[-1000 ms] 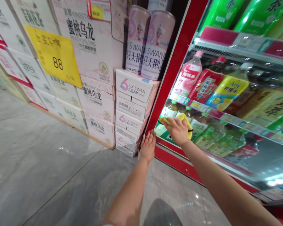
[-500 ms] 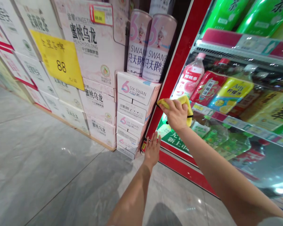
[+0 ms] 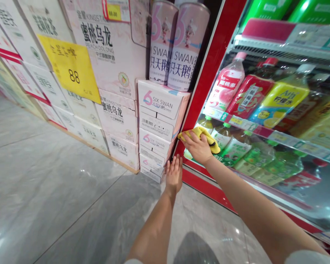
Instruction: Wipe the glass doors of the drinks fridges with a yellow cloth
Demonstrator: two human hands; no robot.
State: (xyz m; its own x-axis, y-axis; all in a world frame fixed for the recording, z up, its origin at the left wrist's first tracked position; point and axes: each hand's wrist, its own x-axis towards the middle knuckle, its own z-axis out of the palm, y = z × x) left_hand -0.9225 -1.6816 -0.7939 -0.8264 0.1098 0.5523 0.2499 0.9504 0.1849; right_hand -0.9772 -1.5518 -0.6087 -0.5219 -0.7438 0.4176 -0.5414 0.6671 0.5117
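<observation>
A yellow cloth (image 3: pixel 213 143) lies under my right hand (image 3: pixel 198 147), which presses it to the lower left part of a glass cooler door, beside the red frame (image 3: pixel 202 79). The fingers of that hand are spread over the cloth. My left hand (image 3: pixel 174 176) has its fingers stretched out, holding nothing, at the gap between the lower SIX SWAN cartons (image 3: pixel 158 104) and the bottom corner of the red frame. Whether its fingertips touch the carton or the frame, I cannot tell.
Two tall pink cans (image 3: pixel 187 47) stand on the SIX SWAN cartons. Stacked drink cartons (image 3: pixel 112 55) with a yellow price sign (image 3: pixel 71 71) line the left. Behind the glass, bottles (image 3: pixel 227 82) fill shelves. Grey tiled floor (image 3: pixel 79 198) lies below.
My right hand and the cloth have moved down and slightly left on the glass. My left hand has shifted slightly left beside the cartons. The view has shifted a little.
</observation>
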